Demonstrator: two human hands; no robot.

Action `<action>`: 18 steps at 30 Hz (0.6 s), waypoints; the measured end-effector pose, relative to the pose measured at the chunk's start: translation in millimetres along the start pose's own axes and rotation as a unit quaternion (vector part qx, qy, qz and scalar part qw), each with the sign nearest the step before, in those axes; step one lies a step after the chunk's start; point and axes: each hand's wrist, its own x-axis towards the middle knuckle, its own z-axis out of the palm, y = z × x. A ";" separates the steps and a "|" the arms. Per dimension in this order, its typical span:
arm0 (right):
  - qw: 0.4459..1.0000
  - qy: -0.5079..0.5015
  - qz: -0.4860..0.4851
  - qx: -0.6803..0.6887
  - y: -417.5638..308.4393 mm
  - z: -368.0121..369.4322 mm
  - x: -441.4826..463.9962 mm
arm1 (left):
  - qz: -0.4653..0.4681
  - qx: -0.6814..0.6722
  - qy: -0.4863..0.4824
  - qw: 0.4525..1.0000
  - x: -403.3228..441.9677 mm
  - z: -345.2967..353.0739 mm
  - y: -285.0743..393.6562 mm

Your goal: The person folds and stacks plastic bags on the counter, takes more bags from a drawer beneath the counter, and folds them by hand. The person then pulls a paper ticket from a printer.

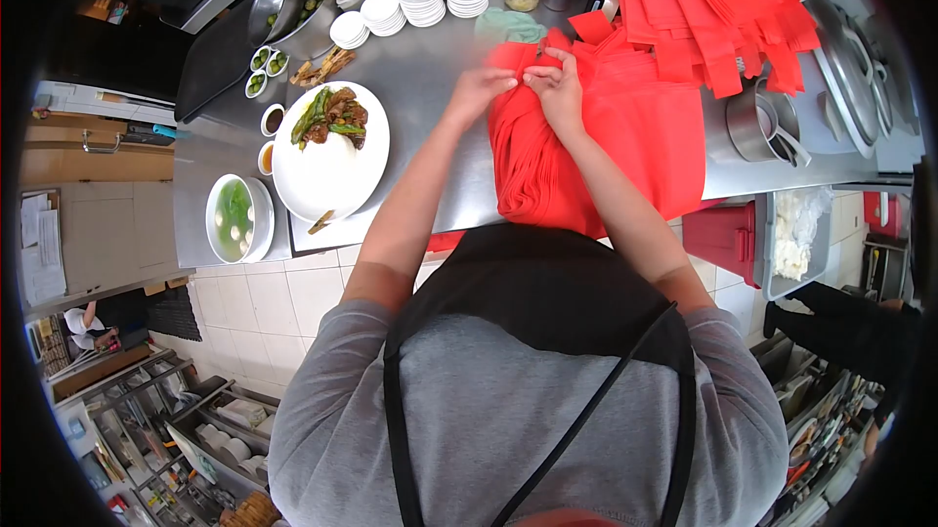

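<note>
A thick stack of red fabric bags (625, 136) lies on the steel counter (430, 136) in front of me, its folded layers showing on the left side. My left hand (479, 94) is at the top left edge of the stack, fingertips pinched on a red bag. Close beside it, my right hand (557, 92) pinches the same upper edge with thumb and fingers, the other fingers bent. The bit of fabric between the fingertips is small and partly hidden. Behind the hands sits a crumpled green cloth (510, 25).
More red bags (708, 0) overhang at the upper right, near metal pots (757, 122). To the left are a plate of rice and meat (327, 185), a soup bowl (217, 224) and sauce cups (273, 119). Stacked white saucers (420, 1) stand behind. A person (840, 332) is at right.
</note>
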 end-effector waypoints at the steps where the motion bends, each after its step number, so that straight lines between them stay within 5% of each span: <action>1: 1.000 0.000 0.000 0.000 1.8 -0.1 0.6 | -0.013 -0.015 -0.017 1.000 0.2 -1.9 -1.2; 14: 1.000 -0.003 0.004 -0.015 5.0 -0.5 2.1 | -0.071 -0.086 -0.044 0.993 -0.5 -7.2 -5.1; 17: 0.999 -0.004 -0.006 -0.041 5.1 0.3 1.3 | -0.069 -0.076 -0.022 0.994 1.6 -3.7 -6.6; 18: 0.997 -0.007 -0.019 -0.072 3.1 1.1 0.6 | -0.013 0.026 0.004 1.000 2.5 1.0 -2.1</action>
